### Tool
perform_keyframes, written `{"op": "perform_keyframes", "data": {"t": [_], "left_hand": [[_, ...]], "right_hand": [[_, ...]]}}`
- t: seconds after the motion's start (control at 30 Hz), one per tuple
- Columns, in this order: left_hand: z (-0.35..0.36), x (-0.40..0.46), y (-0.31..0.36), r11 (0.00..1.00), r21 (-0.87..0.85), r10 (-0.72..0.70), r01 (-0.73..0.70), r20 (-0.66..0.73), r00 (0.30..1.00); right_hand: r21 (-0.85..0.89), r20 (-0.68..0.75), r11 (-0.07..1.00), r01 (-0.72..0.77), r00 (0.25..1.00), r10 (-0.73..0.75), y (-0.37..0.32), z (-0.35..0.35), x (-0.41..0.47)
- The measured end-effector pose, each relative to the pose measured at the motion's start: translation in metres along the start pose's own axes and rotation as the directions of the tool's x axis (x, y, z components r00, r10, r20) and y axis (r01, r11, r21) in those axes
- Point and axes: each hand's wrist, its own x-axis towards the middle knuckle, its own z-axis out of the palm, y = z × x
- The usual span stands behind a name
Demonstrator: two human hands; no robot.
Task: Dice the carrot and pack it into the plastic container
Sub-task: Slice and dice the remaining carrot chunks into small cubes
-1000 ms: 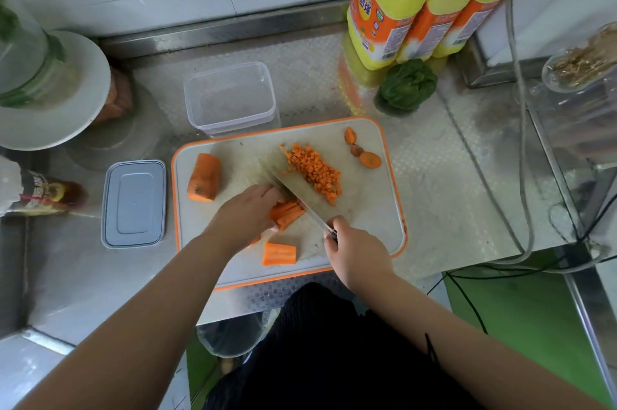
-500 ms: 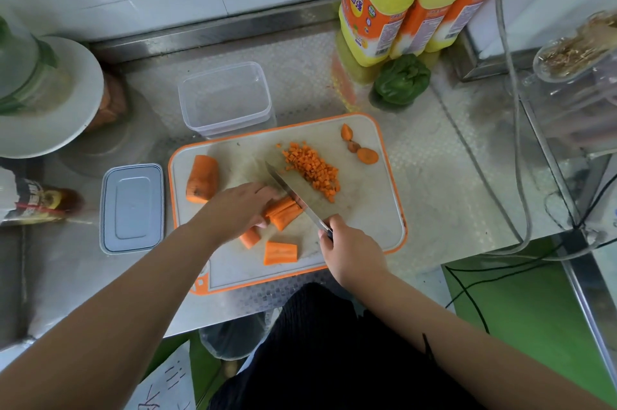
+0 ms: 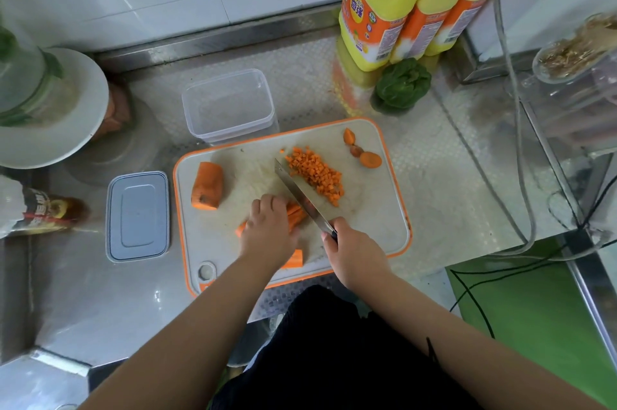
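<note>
While the left hand (image 3: 267,229) presses down on a bundle of carrot strips (image 3: 295,213) and the right hand (image 3: 354,247) grips the handle of the knife (image 3: 302,197), the main danger is to the fingers: the blade runs right beside the left hand's fingertips, and a strip that rolls or slides under pressure could carry them into its path. The strips are narrow and stacked, so they may splay apart and give uneven cubes. A hard chop could also flick pieces off the cutting board (image 3: 377,209) onto the steel counter (image 3: 450,182).

The carrot is in several states, all on the board. A heap of small, fairly even cubes (image 3: 315,174) lies on the far side of the blade. A thick uncut chunk (image 3: 207,190) sits near the left edge, and a flat slab (image 3: 293,258) shows just below the left wrist. Trimmed end pieces (image 3: 362,152) lie at the far right corner. The clear plastic container (image 3: 230,105) stands just behind the board, with no carrot in it, and its lid (image 3: 137,216) lies to the left.
</note>
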Motion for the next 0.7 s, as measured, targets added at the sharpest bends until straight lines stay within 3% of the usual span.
{"op": "perform_keyframes", "data": {"t": [0.07,0.23,0.43,0.5,0.6,0.7], "left_hand": [[0.001,0.001,0.002,0.999,-0.006,-0.033,0.033,-0.007,0.999],[-0.001,0.01,-0.003,0.968,-0.204,-0.156,0.145,-0.038,0.987],[0.005,0.003,-0.008,0.973,-0.205,-0.128,0.105,-0.103,0.986],[0.008,0.001,-0.014,0.963,-0.268,-0.091,0.032,-0.211,0.973],[0.017,0.004,-0.026,0.943,-0.273,0.07,-0.192,-0.402,0.913],[0.02,0.014,-0.033,0.914,-0.271,0.17,-0.303,-0.423,0.89]], "right_hand": [[0.002,-0.019,1.0,0.011,1.0,-0.011,-0.001,-0.001,0.0],[-0.011,-0.074,0.999,0.036,0.997,-0.037,-0.002,-0.008,0.004],[-0.066,-0.048,0.997,0.048,0.998,-0.051,-0.002,-0.014,0.012],[-0.093,-0.052,0.993,0.076,0.995,-0.081,-0.004,-0.016,0.011],[-0.137,-0.044,0.98,0.143,0.988,-0.151,-0.008,-0.016,0.008],[-0.232,-0.04,0.957,0.174,0.981,-0.188,-0.011,-0.013,0.008]]}}
